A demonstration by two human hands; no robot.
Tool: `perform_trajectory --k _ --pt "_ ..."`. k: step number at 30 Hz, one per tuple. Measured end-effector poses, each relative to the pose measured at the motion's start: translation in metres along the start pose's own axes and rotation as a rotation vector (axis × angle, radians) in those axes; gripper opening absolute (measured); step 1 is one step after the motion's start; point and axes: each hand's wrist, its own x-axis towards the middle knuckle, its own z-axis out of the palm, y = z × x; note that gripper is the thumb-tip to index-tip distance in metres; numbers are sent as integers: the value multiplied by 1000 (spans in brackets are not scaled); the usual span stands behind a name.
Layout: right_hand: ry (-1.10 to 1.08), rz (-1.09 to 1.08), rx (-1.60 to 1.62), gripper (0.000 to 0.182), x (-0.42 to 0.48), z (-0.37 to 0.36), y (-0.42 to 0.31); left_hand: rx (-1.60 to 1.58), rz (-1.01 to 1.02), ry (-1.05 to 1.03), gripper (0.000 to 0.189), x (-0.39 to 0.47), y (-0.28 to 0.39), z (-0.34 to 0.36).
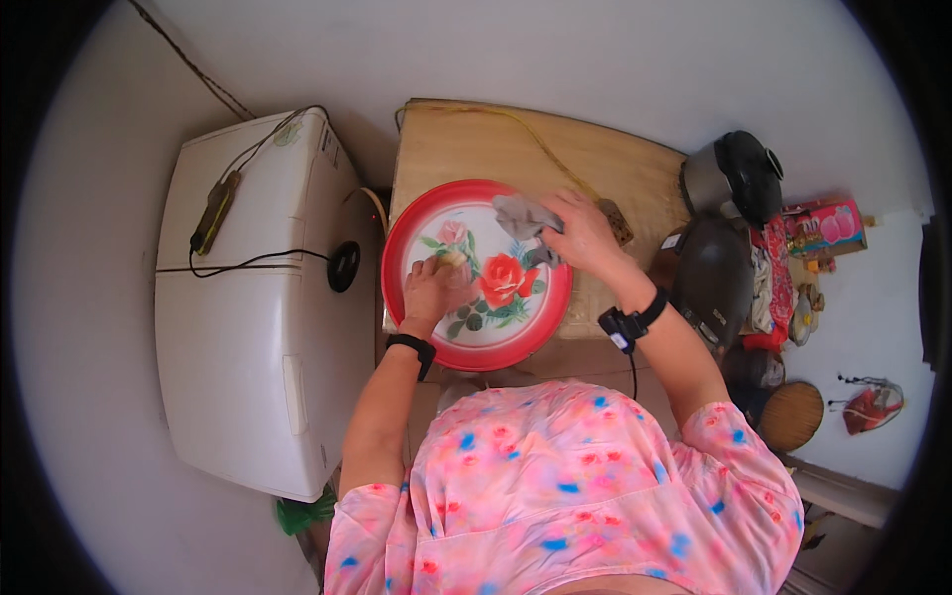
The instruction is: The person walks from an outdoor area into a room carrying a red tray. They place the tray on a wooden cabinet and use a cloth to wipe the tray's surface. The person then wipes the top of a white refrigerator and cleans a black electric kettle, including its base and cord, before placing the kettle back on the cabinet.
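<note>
A round enamel tray [500, 348] with a red rim and painted roses lies in front of me, partly over a wooden table [476, 145]. My right hand [584, 230] grips a crumpled grey cloth [524, 216] above the tray's upper right side. Over the left half of the tray is my left hand [431, 290], fingers bent downward. A blurred yellowish patch [452, 260] shows beside its fingertips; whether this is a held object or part of the painted pattern is unclear. Both wrists wear black bands.
A white refrigerator [223, 342] with a power strip [216, 212] on it stands left. A yellow cord leads to a socket block [616, 222] beside my right hand. Dark cookers [710, 275], a pink box [825, 227] and a round wooden board [792, 416] crowd the right side.
</note>
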Motion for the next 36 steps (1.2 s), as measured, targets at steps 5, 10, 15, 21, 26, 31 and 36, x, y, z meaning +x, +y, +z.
perform_trajectory --k 5,10,15,21,26,31,36 --pt "-111 -40 -125 51 21 94 35 -126 -40 247 20 -21 4 -24" --pt "-289 0 14 53 -8 104 72 -184 -185 444 14 -79 -9 -72" --pt "-262 357 398 39 -70 32 98 -254 -337 389 15 -142 -34 -94" --pt "-534 657 356 37 -228 -19 124 -362 -488 353 17 -189 -37 -103" --pt "-782 740 531 48 -341 -3 100 -382 -422 303 20 -168 -43 -109" --pt "-1076 972 765 53 -406 6 57 -476 -369 268 19 -134 -59 -107" --pt "-993 1093 1066 51 -473 45 22 -541 -246 271 18 -107 -52 -98"
